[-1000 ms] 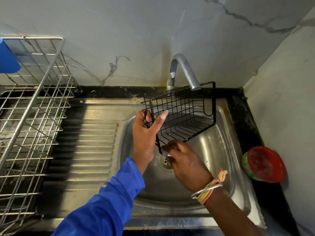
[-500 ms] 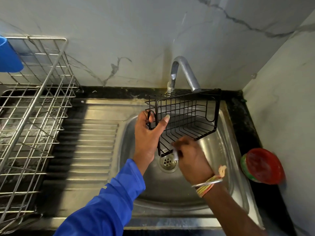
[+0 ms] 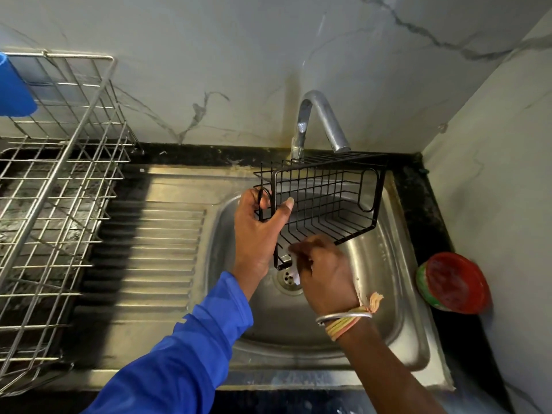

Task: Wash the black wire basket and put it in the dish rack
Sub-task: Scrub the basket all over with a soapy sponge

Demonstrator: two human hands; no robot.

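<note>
The black wire basket [image 3: 325, 201] hangs tilted over the steel sink [image 3: 388, 288], just under the tap spout [image 3: 321, 121]. My left hand [image 3: 257, 234] grips its left end, thumb inside the rim. My right hand [image 3: 324, 273] presses against the basket's lower front edge with a small white thing in its fingers; what it is I cannot tell. The silver wire dish rack [image 3: 56, 186] stands on the counter at the far left.
A ribbed steel drainboard [image 3: 146, 258] lies between rack and sink. A red bowl with a green rim [image 3: 454, 282] sits on the black counter at the right, by the wall. A blue object [image 3: 13, 88] hangs at the rack's top left.
The basket has tipped up so its open side faces me more, and my right hand has slid along its lower edge. My left hand keeps the same grip.
</note>
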